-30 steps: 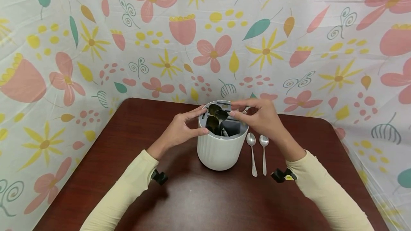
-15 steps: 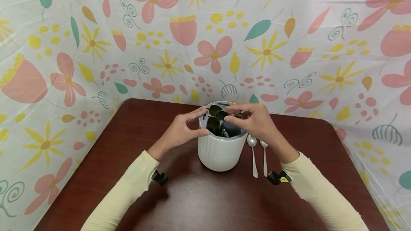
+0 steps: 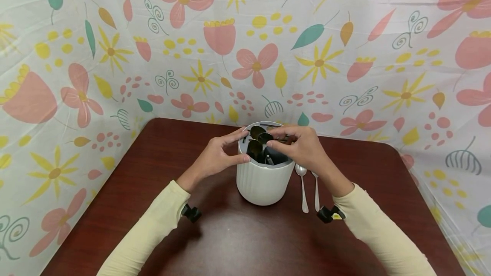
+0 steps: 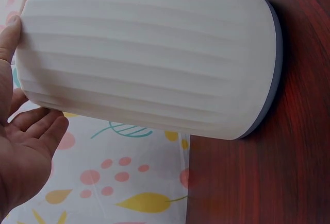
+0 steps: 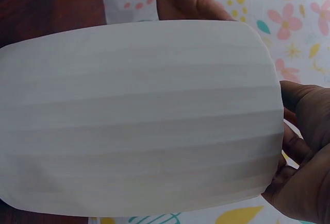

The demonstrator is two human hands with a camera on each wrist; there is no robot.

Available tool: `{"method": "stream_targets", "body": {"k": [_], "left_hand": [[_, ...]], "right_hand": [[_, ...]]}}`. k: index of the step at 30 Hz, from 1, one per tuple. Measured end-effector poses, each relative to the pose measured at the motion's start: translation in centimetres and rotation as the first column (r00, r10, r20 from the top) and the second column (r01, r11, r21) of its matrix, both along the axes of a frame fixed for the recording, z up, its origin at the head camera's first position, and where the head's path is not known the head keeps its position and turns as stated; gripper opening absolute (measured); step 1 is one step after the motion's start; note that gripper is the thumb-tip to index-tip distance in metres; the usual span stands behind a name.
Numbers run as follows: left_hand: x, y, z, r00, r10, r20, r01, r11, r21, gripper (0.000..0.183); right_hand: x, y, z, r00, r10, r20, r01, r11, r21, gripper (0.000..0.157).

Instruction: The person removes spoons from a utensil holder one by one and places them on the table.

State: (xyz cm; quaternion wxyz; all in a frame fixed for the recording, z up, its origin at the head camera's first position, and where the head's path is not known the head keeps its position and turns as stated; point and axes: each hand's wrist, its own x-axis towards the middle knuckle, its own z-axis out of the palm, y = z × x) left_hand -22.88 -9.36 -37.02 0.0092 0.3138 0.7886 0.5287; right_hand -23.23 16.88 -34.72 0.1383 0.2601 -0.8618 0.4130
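A white ribbed utensil holder with a grey divided insert stands upright on the table. Several dark, shiny spoons rise from it, bowls up, among them a front-left spoon and a rear spoon. My left hand grips the holder's left rim, thumb in front and fingers behind; the left wrist view shows those fingers against the ribbed wall. Over the right part of the opening, my right hand pinches a middle dark spoon between thumb and forefinger. In the right wrist view, the holder hides the fingertips.
Two silver teaspoons lie on the dark wooden table to the right of the holder: a nearer teaspoon and a second teaspoon partly covered by the right wrist. A flower-printed cloth hangs behind and at both sides.
My right hand has moved left over the holder, its thumb and forefinger coming in to the middle spoon. The left hand keeps its grip on the rim, and the holder stands still.
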Motion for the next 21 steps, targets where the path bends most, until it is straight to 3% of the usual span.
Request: {"method": "stream_targets", "body": {"k": [21], "left_hand": [[0.28, 0.03, 0.22, 1.000, 0.006, -0.020, -0.006, 1.000, -0.010, 0.066]], "right_hand": [[-0.20, -0.58, -0.50, 0.999, -0.044, -0.017, 0.043, 0.997, -0.060, 0.009]]}}
